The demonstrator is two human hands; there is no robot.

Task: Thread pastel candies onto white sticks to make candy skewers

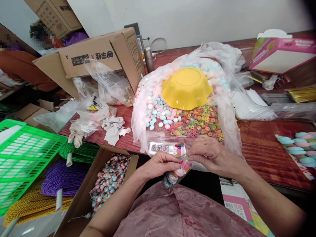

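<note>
Lap: pink patterned cloth nearest the lens, both forearms reaching over it to the table edge.
Basket: green plastic, far left, above coils of purple and yellow cord.
Carton: open box left of the lap, filled with finished candy packs.
Left hand: closed, fingers pinching the left side of the pouch's mouth.
Pouch: small printed bag, held between both hands just over the table edge, its lower end bulging with candy and hanging toward the lap.
Right hand: closed, thumb and fingertips gripping the pouch's right side.
Big bag: clear plastic, open on the red table, right behind the hands; pastel tablets left, coloured rings right.
Bowl: yellow, upside down on the candy heap.
Pink box: far right, well apart.
Tip: judging by the grip, keep the pouch's mouth level and taut so nothing spills.
</note>
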